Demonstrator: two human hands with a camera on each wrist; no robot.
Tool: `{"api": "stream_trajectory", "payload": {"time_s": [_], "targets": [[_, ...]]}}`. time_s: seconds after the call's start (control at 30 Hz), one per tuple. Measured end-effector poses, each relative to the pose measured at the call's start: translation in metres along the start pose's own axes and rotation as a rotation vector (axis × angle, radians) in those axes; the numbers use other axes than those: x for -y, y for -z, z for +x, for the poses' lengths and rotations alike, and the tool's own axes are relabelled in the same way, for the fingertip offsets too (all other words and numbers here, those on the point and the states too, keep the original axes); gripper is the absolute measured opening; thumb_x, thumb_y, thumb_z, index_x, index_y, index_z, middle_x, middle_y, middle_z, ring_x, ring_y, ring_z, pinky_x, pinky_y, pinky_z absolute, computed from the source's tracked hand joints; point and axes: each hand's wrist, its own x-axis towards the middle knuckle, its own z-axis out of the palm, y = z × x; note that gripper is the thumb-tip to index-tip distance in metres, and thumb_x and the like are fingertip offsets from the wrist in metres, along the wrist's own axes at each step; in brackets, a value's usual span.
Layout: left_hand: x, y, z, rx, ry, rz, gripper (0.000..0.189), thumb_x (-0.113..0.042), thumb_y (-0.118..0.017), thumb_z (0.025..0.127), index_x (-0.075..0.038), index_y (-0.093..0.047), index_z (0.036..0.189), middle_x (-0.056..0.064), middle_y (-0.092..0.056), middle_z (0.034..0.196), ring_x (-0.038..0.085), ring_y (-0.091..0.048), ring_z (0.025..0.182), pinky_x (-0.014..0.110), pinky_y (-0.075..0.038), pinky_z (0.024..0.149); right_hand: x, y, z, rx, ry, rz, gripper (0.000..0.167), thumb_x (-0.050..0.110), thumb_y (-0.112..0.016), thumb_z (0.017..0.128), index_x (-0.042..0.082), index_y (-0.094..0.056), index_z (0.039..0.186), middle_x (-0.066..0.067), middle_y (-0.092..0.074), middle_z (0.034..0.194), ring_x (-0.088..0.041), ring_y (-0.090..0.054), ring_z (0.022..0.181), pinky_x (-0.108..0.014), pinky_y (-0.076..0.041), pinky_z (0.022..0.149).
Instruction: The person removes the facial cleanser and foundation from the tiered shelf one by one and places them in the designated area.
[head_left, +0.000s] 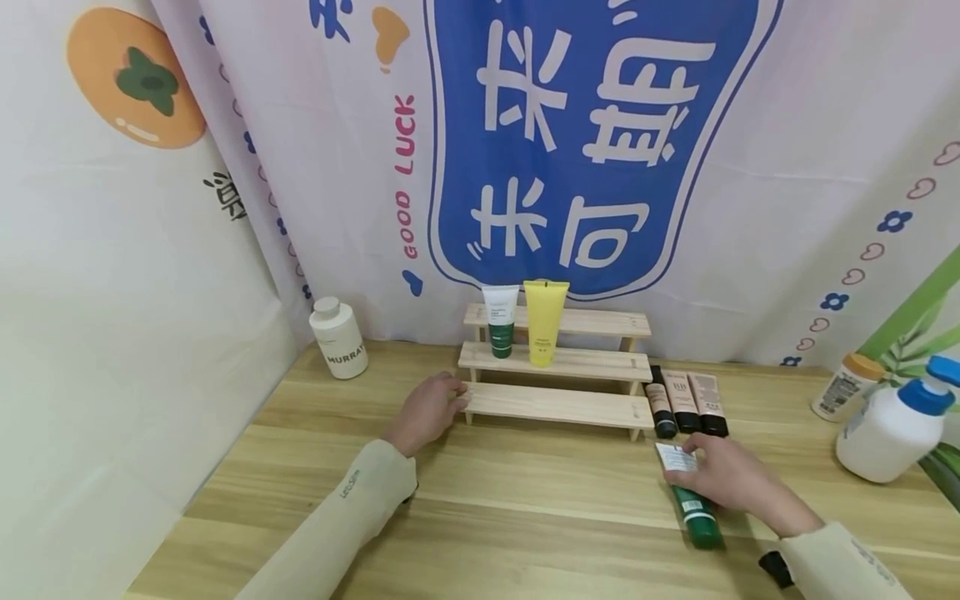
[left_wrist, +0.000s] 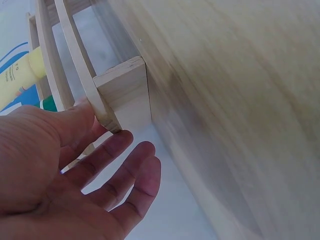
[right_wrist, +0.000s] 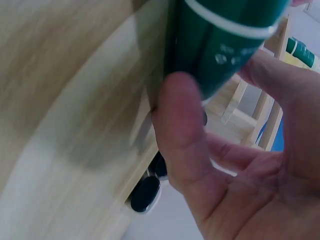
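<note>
A three-tier wooden display rack (head_left: 555, 404) stands on the table against the curtain. My left hand (head_left: 427, 414) pinches the left end of its lowest board, with the thumb on the board (left_wrist: 124, 92) and the other fingers spread loosely in the left wrist view. A white-and-green tube (head_left: 498, 321) and a yellow tube (head_left: 544, 325) stand upright on the middle tier. Right of the rack, my right hand (head_left: 722, 477) grips another white-and-green tube (head_left: 699, 521), its green cap end toward me. The right wrist view shows its green part (right_wrist: 220, 45) close up by the thumb.
Beside the rack's right end lie several cosmetic tubes (head_left: 684, 402) with black caps. A white MURRAY bottle (head_left: 340, 339) stands at the back left. At the right are a white pump bottle (head_left: 888, 433) with a blue top and a small orange-capped bottle (head_left: 847, 387).
</note>
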Motion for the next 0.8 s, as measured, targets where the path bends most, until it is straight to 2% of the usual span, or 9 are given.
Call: {"api": "stream_trajectory", "payload": {"time_s": [0.03, 0.17, 0.27, 0.43, 0.53, 0.67, 0.8], "targets": [[0.000, 0.001, 0.000, -0.003, -0.001, -0.001, 0.021, -0.014, -0.066, 0.090, -0.003, -0.068, 0.108, 0.007, -0.062, 0.098, 0.024, -0.059, 0.092, 0.038, -0.049, 0.083, 0.002, 0.000, 0.000, 0.001, -0.006, -0.004, 0.072, 0.058, -0.071, 0.075, -0.003, -0.059, 0.113, -0.018, -0.062, 0.098, -0.023, -0.053, 0.075, -0.041, -0.047, 0.063], [-0.001, 0.002, -0.001, -0.005, -0.004, -0.003, 0.021, -0.014, -0.066, 0.090, -0.002, -0.068, 0.107, 0.008, -0.062, 0.098, 0.024, -0.059, 0.092, 0.038, -0.049, 0.083, 0.007, -0.003, 0.000, -0.007, -0.025, 0.016, 0.072, 0.052, -0.071, 0.078, -0.007, -0.056, 0.116, -0.008, -0.058, 0.072, -0.018, -0.052, 0.058, -0.033, -0.043, 0.052], [-0.001, 0.003, -0.001, 0.000, -0.005, -0.002, 0.021, -0.014, -0.067, 0.090, -0.002, -0.068, 0.107, 0.008, -0.061, 0.098, 0.024, -0.059, 0.091, 0.039, -0.049, 0.083, 0.010, -0.004, -0.001, -0.020, -0.020, 0.031, 0.070, 0.047, -0.070, 0.081, -0.011, -0.053, 0.117, -0.003, -0.050, 0.058, -0.015, -0.049, 0.048, -0.032, -0.041, 0.048], [0.000, 0.002, -0.001, -0.004, -0.016, 0.004, 0.021, -0.014, -0.067, 0.089, -0.002, -0.068, 0.106, 0.008, -0.062, 0.096, 0.024, -0.059, 0.090, 0.039, -0.049, 0.082, 0.014, 0.005, -0.003, -0.083, -0.007, 0.022, 0.066, 0.045, -0.064, 0.087, -0.012, -0.052, 0.117, -0.005, -0.058, 0.068, -0.017, -0.052, 0.057, -0.038, -0.045, 0.056], [0.001, 0.002, -0.001, -0.008, -0.020, 0.008, 0.020, -0.014, -0.067, 0.089, -0.003, -0.068, 0.106, 0.007, -0.062, 0.096, 0.024, -0.059, 0.089, 0.038, -0.049, 0.081, 0.021, 0.015, -0.004, -0.166, 0.037, 0.027, 0.059, 0.042, -0.063, 0.089, -0.011, -0.055, 0.115, -0.004, -0.058, 0.072, -0.017, -0.051, 0.060, -0.036, -0.043, 0.054], [0.003, 0.001, 0.000, -0.011, -0.020, 0.008, 0.020, -0.014, -0.068, 0.089, -0.003, -0.068, 0.105, 0.006, -0.061, 0.095, 0.024, -0.059, 0.089, 0.038, -0.049, 0.081, 0.038, 0.029, -0.001, -0.304, 0.170, 0.045, 0.044, 0.030, -0.064, 0.090, -0.006, -0.058, 0.113, -0.007, -0.059, 0.081, -0.018, -0.053, 0.065, -0.035, -0.045, 0.055], [0.003, 0.000, 0.000, -0.003, -0.002, -0.003, 0.020, -0.015, -0.067, 0.089, -0.003, -0.068, 0.106, 0.006, -0.061, 0.097, 0.024, -0.059, 0.090, 0.038, -0.049, 0.082, 0.060, 0.039, 0.009, -0.398, 0.310, 0.073, 0.035, 0.022, -0.064, 0.090, -0.002, -0.059, 0.115, -0.013, -0.062, 0.098, -0.021, -0.062, 0.078, -0.039, -0.052, 0.063]]}}
